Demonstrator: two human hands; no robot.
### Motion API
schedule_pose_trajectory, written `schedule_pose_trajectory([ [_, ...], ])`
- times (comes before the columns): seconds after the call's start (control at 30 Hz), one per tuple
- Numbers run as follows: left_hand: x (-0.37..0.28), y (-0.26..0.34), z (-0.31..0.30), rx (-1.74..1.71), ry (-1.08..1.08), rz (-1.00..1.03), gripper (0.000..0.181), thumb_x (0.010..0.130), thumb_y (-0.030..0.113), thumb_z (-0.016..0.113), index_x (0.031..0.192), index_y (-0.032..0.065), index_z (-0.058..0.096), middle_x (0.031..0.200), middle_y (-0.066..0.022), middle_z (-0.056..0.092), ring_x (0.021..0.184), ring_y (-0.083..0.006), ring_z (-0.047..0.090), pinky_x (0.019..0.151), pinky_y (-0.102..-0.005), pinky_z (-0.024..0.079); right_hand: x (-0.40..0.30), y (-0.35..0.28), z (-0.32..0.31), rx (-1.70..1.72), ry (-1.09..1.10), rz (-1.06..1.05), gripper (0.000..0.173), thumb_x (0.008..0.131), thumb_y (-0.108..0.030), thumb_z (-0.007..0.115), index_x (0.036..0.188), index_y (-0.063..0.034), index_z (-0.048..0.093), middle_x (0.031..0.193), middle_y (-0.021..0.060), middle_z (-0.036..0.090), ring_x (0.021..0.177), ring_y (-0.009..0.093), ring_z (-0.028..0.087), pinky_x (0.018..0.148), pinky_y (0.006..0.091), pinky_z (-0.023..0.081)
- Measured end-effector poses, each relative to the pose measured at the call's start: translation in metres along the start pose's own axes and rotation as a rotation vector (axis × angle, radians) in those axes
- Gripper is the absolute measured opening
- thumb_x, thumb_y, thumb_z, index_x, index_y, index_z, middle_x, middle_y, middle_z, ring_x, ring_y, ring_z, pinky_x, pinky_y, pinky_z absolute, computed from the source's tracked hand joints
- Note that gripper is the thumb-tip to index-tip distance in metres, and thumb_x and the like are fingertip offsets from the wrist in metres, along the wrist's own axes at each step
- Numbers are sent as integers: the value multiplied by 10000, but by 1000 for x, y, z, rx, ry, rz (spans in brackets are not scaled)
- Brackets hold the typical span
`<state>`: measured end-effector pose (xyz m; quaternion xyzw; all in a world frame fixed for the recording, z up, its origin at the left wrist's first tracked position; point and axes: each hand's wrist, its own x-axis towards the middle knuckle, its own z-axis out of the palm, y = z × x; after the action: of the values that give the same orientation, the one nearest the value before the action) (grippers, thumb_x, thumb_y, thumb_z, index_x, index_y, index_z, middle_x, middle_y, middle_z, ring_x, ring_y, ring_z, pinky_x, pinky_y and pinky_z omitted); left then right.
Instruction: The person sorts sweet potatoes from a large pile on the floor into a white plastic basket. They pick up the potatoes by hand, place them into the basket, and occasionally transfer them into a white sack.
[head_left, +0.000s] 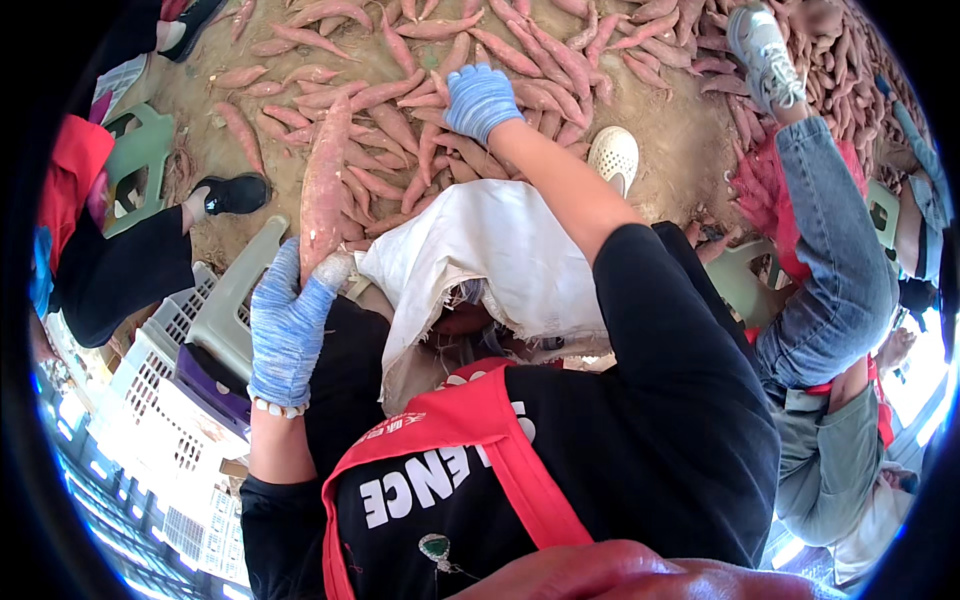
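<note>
My left hand (286, 330), in a blue knit glove, grips the lower end of a long, thick sweet potato (325, 180) that points away from me. My right hand (480, 101), gloved the same way, reaches out over the loose sweet potatoes (394, 131) on the ground. Its fingertips are turned down and partly hidden, so I cannot tell whether they grip one. A white woven sack (495, 232) with a frayed edge lies across my lap, between my arms.
White plastic crates (161, 352) and a pale plastic stool (232, 307) stand at my left. Other people sit on both sides; a co-worker's jeans leg (832, 247) extends at right beside a red mesh bag (772, 187). A larger sweet potato heap (840, 90) rises at upper right.
</note>
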<state>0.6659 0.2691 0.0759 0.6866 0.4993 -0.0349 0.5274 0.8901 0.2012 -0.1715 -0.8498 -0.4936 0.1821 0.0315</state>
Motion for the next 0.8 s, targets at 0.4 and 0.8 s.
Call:
schedule_pose_trajectory([
  [0.4,-2,10,-1,54,-78,-57,255,787,208,642,937,11,581,718,3,559,630,-46,442,550,-205,398,-10,105,-20,61,169,532,370,741,-305,521,1028,-85,597,1026,170,568,1011,348,524,812,408,459],
  [0.8,6,-2,11,-51,-65,-51,336,811,270,611,1010,2,574,824,-15,579,727,-69,472,636,-222,415,-47,37,-25,113,90,167,406,697,-376,576,988,-99,627,1023,162,544,979,314,517,797,448,427],
])
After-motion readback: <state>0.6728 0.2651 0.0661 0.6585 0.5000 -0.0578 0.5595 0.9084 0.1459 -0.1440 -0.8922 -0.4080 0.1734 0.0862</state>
